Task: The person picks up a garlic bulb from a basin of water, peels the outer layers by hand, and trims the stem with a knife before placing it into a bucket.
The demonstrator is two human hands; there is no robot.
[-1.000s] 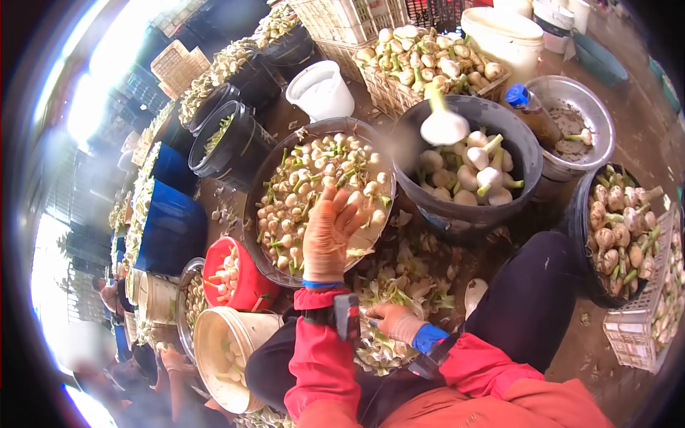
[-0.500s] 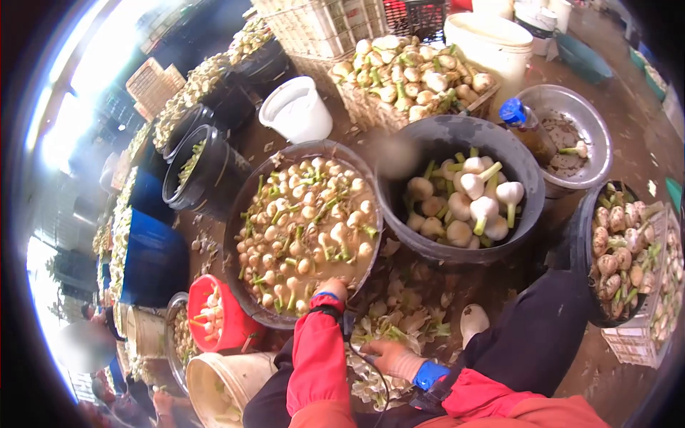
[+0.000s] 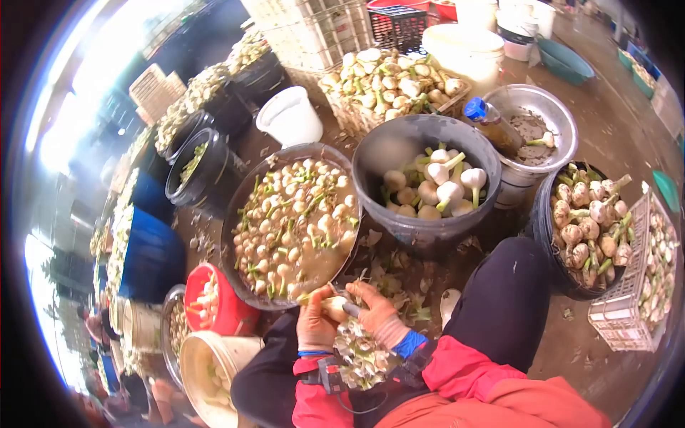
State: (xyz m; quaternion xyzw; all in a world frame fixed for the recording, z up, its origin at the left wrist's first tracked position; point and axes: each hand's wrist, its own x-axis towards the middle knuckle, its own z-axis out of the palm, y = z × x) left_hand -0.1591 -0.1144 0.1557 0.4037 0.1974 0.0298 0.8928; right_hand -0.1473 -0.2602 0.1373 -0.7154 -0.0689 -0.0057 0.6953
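Now, in the head view, holding a pale garlic bulb (image 3: 332, 307) in the left hand (image 3: 316, 324), with fingers closed narrowly around it, near the lower edge of a wide round grey basin (image 3: 246, 294). Gripping a small grey tool (image 3: 352, 309) in the right hand (image 3: 378, 315), with curled fingers, beside the bulb. Right of the basin, a dark-grey plastic bucket (image 3: 421, 230); lower left, a red plastic tub (image 3: 239, 315).
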